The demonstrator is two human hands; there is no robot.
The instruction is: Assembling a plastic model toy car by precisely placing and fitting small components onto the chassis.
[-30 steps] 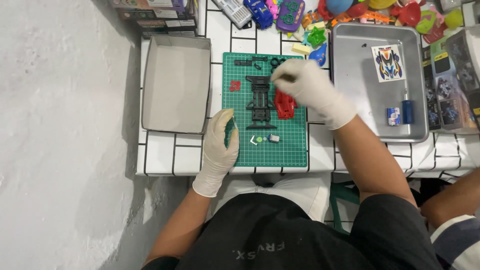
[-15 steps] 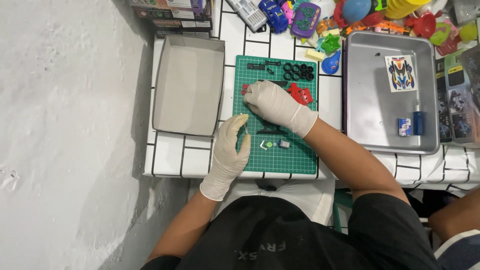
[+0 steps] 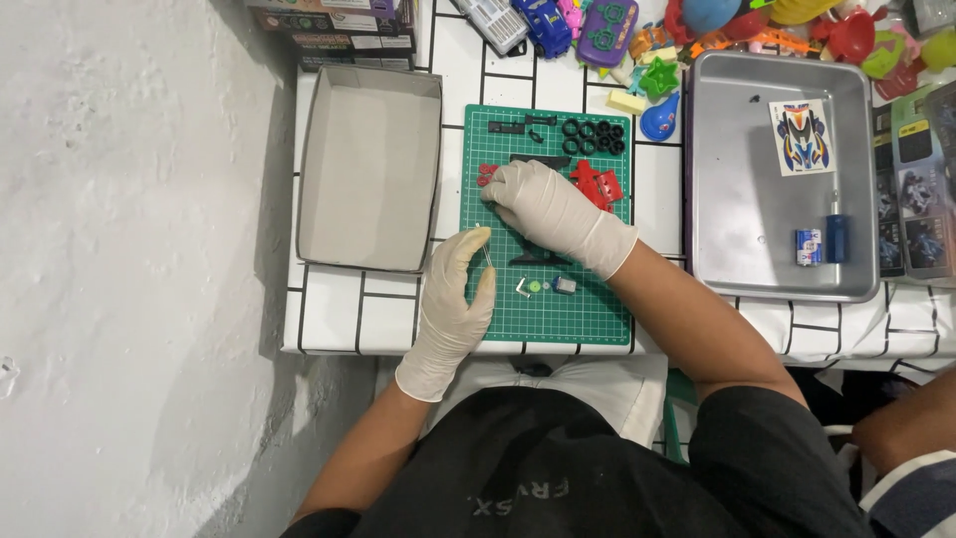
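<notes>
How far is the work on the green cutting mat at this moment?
Done: small parts lie sorted on the green cutting mat, with black rubber tyres in a group and red plastic pieces beside them. In hand: the gloved right hand covers a black plastic frame, while the gloved left hand pinches a thin metal pin. Left: the tyres and red pieces look unmounted.

Two gloved hands (image 3: 453,299), one green mat (image 3: 548,309), one metal tray (image 3: 757,199), one grey box (image 3: 368,169).
</notes>
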